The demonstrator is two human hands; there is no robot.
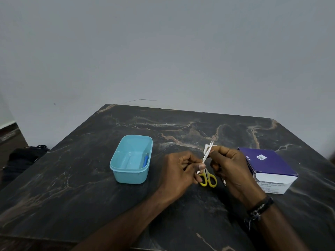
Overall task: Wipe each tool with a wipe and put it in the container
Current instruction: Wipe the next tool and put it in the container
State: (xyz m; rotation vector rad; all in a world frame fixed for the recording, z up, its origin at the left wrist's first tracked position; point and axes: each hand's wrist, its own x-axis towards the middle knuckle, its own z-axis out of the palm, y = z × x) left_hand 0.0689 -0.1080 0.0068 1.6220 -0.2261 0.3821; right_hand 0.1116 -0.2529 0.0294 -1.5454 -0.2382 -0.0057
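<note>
Near: yellow-handled scissors (pixel 208 178) lie on the table (pixel 72 178) under both hands. Left hand (pixel 179 169) pinches the lower end of a thin metal file (pixel 207 153); right hand (pixel 230 165) pinches a white wipe (pixel 206 149) around its upper part. File looks light, stiff, slippery when wet, best held by the end. Farther: blue container (pixel 131 159) left, one blue tool (pixel 145 160) inside; wipe box (pixel 270 169) right.

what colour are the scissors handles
Yellow: the scissors lie on the table between the two hands, seen in the head view.
</note>
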